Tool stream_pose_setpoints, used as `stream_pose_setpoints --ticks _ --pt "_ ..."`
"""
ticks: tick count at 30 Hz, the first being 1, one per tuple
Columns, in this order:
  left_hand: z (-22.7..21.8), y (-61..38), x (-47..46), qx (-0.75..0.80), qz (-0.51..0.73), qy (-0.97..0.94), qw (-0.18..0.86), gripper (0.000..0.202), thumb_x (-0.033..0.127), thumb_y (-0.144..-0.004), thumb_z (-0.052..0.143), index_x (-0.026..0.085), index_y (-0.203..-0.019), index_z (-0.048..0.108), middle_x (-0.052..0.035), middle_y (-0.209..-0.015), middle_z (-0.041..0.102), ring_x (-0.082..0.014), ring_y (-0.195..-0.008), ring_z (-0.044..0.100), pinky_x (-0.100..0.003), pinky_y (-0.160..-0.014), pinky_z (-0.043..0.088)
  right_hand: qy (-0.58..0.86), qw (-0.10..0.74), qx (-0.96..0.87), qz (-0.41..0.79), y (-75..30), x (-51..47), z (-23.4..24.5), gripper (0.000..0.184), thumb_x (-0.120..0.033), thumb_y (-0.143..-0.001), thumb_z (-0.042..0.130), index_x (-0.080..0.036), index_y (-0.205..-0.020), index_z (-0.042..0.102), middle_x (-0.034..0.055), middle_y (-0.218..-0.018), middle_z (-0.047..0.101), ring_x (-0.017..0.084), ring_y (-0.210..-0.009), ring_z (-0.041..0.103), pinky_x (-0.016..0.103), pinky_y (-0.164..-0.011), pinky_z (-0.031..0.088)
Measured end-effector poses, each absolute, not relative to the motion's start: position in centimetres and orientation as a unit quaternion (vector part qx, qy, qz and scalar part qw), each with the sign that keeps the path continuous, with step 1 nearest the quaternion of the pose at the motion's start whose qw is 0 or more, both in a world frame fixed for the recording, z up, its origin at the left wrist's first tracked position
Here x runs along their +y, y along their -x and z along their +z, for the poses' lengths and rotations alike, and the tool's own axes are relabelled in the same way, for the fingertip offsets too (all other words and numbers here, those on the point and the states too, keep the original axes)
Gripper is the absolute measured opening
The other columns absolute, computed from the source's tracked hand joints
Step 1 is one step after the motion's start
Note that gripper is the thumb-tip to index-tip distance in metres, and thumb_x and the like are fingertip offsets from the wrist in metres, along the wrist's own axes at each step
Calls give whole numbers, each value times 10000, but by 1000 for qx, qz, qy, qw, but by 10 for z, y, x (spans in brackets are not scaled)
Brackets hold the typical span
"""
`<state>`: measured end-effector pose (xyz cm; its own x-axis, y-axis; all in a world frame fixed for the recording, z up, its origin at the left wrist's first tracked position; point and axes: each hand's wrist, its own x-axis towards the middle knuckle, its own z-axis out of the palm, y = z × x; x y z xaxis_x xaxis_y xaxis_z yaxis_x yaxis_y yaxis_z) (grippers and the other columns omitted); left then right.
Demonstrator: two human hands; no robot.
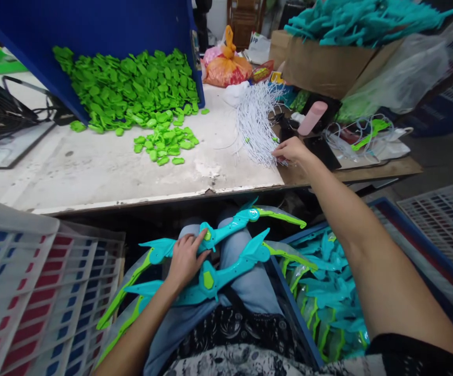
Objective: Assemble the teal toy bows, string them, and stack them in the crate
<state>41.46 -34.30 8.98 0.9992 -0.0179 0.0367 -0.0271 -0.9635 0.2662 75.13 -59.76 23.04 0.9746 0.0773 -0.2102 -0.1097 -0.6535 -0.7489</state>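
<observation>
- My left hand (185,258) lies on my lap, fingers stretched out and loose. It rests flat across two toy bows rather than gripping them.
- The two bows are smooth, hard teal plastic with wing-like fins and thin lime-green tips. The upper bow (230,227) has my fingertips at its middle. The lower bow (226,274) lies just beside it, under my palm.
- My right hand (292,150) reaches to the right edge of the tabletop (93,172). Its fingers are pinched together on strands at the near edge of the white strings (255,122).
- The white strings are one loose bundle of thin, straight cords, fanned out, too many to count.
- The tabletop is pale, scuffed and chipped along its near edge.
- A tilted blue bin (93,26) at the far left corner spills a heap of green pieces (132,86), small, flat and glossy. A smaller cluster (165,143) of them lies near the middle.
- A blue crate (289,303) beside my right knee holds many teal bow parts (328,292), some in clear bags.
- A cardboard box (320,65) beyond the far right corner carries another heap of teal parts (363,18).
- One knotted orange bag (228,70) and one pink bottle (312,117) sit near the strings.
</observation>
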Motion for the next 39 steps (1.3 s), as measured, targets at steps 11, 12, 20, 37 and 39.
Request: stream_pose_setpoints --ticks 11,12,20,37,39 --pt "104 -413 -340 -15 102 -982 159 482 362 -836 553 160 -1271 500 -166 -1197 529 -313 -1136 476 -461 -940 409 824 524 17 214 -593 -715 192 379 -441 -470 824 -137 -632 665 26 -504 615 95 -426 504 189 -363 318" --pt "111 -413 -349 -8 131 -976 176 435 348 -841 546 150 -1228 531 -168 -1209 522 -312 -1156 463 -464 -964 394 832 518 33 197 -569 -728 183 376 -460 -491 806 -143 -638 667 23 -510 617 100 -438 508 198 -382 336" --pt "124 -408 -489 -117 -166 -837 508 224 283 -853 513 165 -975 659 -62 -946 679 -180 -876 616 -281 -790 480 885 430 161 -81 -432 -772 105 329 -513 -676 636 -193 -737 676 38 -663 675 171 -557 570 312 -564 465" --pt "55 -444 -605 144 -444 -533 706 209 160 -824 544 116 -1009 630 -45 -732 671 -113 -620 623 -241 -628 499 930 337 0 -145 -402 -762 63 160 -319 -845 512 -277 -861 666 58 -881 697 246 -857 645 448 -802 514" --pt "49 -449 -616 130 -466 -491 725 168 155 -834 540 97 -958 636 -69 -755 682 -115 -637 634 -258 -668 514 925 354 6 -134 -400 -761 62 184 -327 -856 496 -274 -881 670 55 -899 698 240 -865 648 441 -809 516"
